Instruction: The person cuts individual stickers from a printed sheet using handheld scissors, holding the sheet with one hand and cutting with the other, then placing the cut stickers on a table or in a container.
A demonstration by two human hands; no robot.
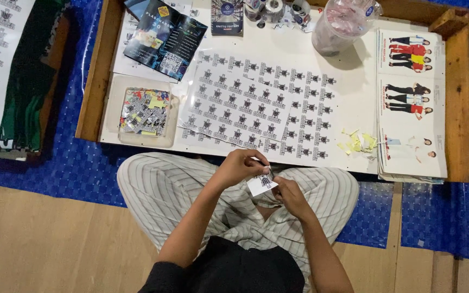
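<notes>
Both hands pinched one small sticker (261,184) over the lap: left hand (240,166) at its 11 o'clock, right hand (290,196) at 4 o'clock.

A low wooden-framed table (100,65) with a white top carries sticker sheets (256,103), a clear box of cut stickers (145,112), a dark brochure (164,38), a plastic jar (340,27), yellow paper scraps (358,142) and stacked garment leaflets (410,103).

Just beyond our hands we see a clear plastic box of printed cut-outs (144,112), yellow paper scraps (357,142) and, farther off, perhaps a crumpled plastic bag (338,24).
</notes>
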